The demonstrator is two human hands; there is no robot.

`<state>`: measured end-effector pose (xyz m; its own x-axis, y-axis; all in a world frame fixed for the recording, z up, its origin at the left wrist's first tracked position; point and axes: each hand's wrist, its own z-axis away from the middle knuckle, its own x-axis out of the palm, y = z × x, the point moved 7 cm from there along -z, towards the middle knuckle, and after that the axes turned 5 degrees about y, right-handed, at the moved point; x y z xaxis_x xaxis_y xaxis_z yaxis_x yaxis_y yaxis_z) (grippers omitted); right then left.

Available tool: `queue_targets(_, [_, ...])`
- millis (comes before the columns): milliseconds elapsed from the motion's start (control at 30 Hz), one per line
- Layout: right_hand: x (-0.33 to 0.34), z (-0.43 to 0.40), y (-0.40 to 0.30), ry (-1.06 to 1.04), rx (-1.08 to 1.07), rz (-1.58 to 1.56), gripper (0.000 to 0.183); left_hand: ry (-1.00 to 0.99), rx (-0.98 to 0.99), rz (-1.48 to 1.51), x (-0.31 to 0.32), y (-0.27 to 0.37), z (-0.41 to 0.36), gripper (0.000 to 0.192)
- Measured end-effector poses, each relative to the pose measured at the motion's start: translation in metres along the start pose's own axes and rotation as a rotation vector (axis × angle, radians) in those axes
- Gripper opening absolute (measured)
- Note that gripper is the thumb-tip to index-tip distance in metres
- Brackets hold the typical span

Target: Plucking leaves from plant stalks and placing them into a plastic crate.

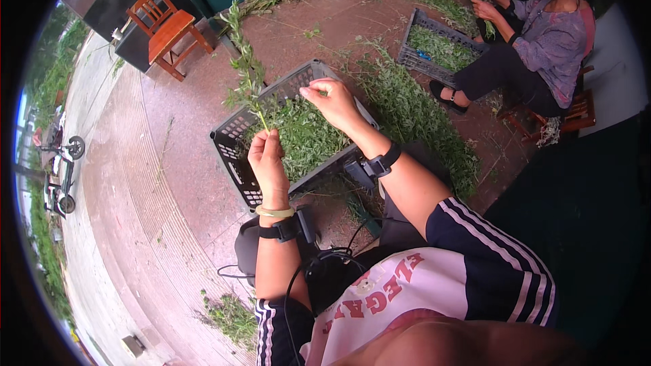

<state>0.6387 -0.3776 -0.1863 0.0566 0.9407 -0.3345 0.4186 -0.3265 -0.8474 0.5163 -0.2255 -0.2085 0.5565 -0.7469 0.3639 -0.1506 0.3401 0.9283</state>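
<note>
My left hand (266, 157) grips the lower end of a long leafy green stalk (246, 73), which points up and away from me. To its right, my right hand (333, 104) is over the crate, apart from the stalk. Its thumb and fingertips are drawn together, and I see nothing held between them. Below both hands stands a dark plastic crate (325, 181) with slotted walls. Loose green leaves and sprigs (310, 137) fill much of its bottom. My left wrist hides part of the crate's near left wall.
A long heap of cut greenery (412, 112) lies along the crate's right side. Beyond it, a seated person (549, 46) handles greens by another crate (414, 35). A wooden chair (170, 30) stands far left. A black cable (290, 290) crosses my lap.
</note>
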Motion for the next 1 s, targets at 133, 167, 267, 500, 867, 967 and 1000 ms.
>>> queue_targets(133, [0.024, 0.012, -0.004, -0.406, 0.267, -0.412, 0.031, -0.009, 0.002, 0.000, -0.007, -0.002, -0.003, 0.008])
queue_targets(167, [0.032, 0.018, -0.006, -0.523, 0.360, -0.477, 0.031, -0.016, 0.003, 0.006, -0.008, 0.000, -0.002, 0.008])
queue_targets(267, [0.034, 0.025, -0.022, -0.581, 0.329, -0.563, 0.037, -0.030, 0.022, -0.002, -0.003, 0.004, 0.000, 0.008])
queue_targets(500, [0.052, 0.034, -0.017, -0.542, 0.151, -0.473, 0.020, -0.037, 0.064, -0.118, 0.001, 0.004, 0.005, 0.011])
queue_targets(867, [0.021, 0.032, -0.029, -0.266, 0.071, -0.269, 0.015, -0.051, 0.085, -0.154, 0.009, -0.008, 0.001, 0.008])
queue_targets(967, [0.021, 0.031, -0.026, -0.248, 0.079, -0.256, 0.016, -0.061, 0.081, -0.158, 0.010, -0.011, -0.002, 0.008])
queue_targets(1000, [0.019, 0.032, -0.025, -0.245, 0.076, -0.243, 0.016, -0.068, 0.078, -0.149, 0.012, -0.011, -0.001, 0.008])
